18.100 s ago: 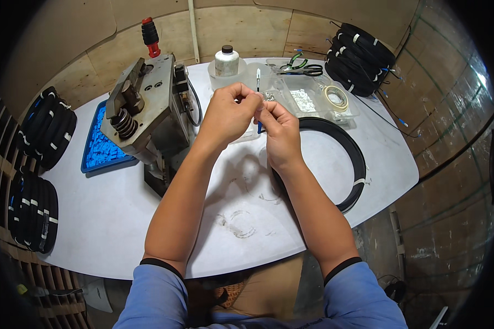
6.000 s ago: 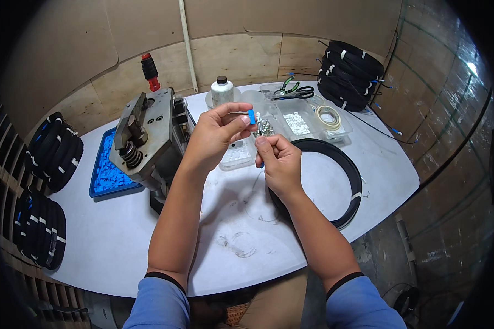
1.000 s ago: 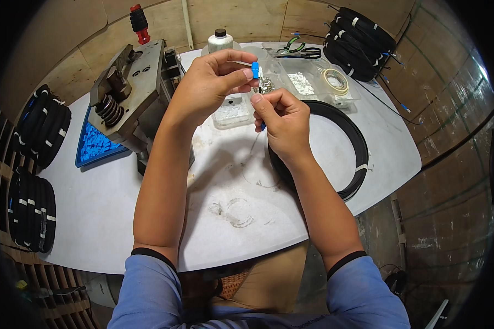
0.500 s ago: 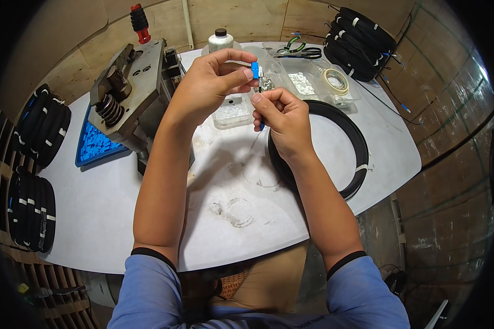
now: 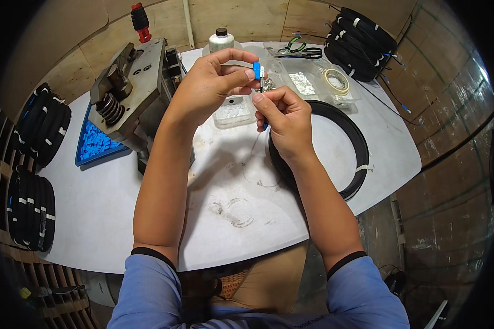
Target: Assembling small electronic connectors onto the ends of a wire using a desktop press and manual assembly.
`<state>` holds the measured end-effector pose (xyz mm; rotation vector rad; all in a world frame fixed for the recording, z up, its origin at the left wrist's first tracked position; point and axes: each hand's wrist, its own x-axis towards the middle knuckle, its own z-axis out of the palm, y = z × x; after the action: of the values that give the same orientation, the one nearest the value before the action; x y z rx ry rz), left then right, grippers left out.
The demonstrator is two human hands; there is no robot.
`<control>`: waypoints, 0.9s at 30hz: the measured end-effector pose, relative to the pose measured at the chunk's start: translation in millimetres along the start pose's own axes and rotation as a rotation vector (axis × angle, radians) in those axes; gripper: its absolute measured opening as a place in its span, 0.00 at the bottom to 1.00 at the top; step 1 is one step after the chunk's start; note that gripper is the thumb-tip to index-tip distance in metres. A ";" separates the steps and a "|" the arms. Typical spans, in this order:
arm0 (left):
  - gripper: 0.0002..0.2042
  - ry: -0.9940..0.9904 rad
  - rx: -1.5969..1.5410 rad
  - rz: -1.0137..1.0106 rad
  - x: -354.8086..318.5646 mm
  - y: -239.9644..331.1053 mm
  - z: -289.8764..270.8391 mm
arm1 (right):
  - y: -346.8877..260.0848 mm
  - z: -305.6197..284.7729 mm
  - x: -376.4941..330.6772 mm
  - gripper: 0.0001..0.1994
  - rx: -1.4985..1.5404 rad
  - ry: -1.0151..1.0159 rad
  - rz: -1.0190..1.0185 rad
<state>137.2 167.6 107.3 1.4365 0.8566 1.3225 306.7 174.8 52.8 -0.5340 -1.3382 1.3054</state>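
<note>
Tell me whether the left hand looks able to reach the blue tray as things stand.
Probably not directly: the metal machine stands between the left hand and the blue tray, and that hand holds a small blue piece.

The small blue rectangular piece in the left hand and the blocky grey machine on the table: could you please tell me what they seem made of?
The small blue rectangular piece: probably moulded plastic, seemingly matt, judging by its even, solid colour.
The blocky grey machine: most likely bare, worn metal, perhaps steel, from its dull sheen and darkened patches.
</note>
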 end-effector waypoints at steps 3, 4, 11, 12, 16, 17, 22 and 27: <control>0.13 -0.027 -0.030 0.009 1.5 -4.0 -2.9 | -0.4 -0.1 -0.1 0.07 -0.009 -0.003 -0.007; 0.13 -0.028 -0.032 0.009 1.5 -4.6 -3.1 | -0.4 -0.1 -0.2 0.07 -0.022 -0.004 -0.010; 0.13 -0.023 -0.023 0.011 1.3 -4.0 -1.0 | -0.4 -0.4 -0.7 0.08 -0.049 -0.007 -0.016; 0.13 -0.020 -0.024 0.010 1.4 -4.0 -0.7 | -0.6 -0.3 -0.6 0.08 -0.053 -0.006 -0.013; 0.13 -0.008 -0.025 0.002 1.6 -4.5 -0.9 | -1.7 -0.3 -1.0 0.08 -0.056 -0.006 -0.007; 0.13 -0.007 -0.022 0.002 1.9 -4.9 -1.1 | -1.4 -0.3 -0.8 0.08 -0.057 -0.005 -0.007; 0.13 -0.001 -0.014 -0.011 1.7 -4.5 0.6 | 0.6 -1.0 -0.1 0.08 -0.058 -0.004 -0.003; 0.13 -0.002 -0.008 -0.007 1.5 -4.7 0.3 | -0.7 -0.2 -0.4 0.08 -0.057 -0.002 -0.001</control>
<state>138.3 170.3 103.2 1.4273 0.8535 1.3183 307.3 174.3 53.2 -0.5715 -1.3810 1.2706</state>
